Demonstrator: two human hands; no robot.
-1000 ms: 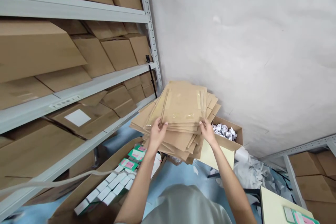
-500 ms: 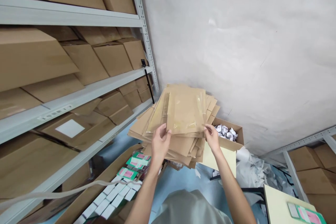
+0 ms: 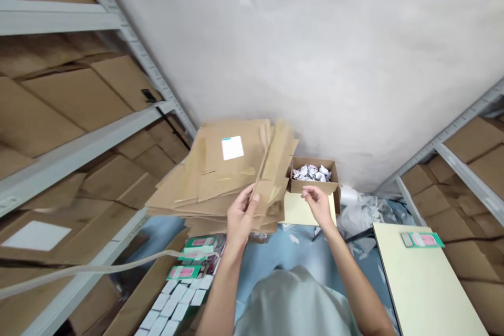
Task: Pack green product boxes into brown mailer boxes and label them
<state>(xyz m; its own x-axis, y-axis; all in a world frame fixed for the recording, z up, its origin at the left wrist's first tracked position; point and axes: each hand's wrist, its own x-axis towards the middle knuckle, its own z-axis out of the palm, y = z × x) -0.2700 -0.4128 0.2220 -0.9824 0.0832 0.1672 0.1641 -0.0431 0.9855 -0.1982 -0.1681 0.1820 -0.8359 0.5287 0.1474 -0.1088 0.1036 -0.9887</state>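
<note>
Worktop [image 3: 417, 294] lying near right; open floor [image 3: 271, 252] showing between it and the shelving [image 3: 79, 136]. Left hand [image 3: 239, 216] is pinching one cardboard sheet [image 3: 275, 163], holding it tilted on edge over the stack [image 3: 205, 184]. Right hand [image 3: 318, 206] is hovering, grip loose and empty, beside the stack's right edge, near the small box [image 3: 315, 186].

The flattened cartons [image 3: 220, 178] are matt brown cardboard with glossy clear tape strips. The shelf rack [image 3: 79, 142] is painted grey metal. The wall [image 3: 315, 52] is rough white plaster.
</note>
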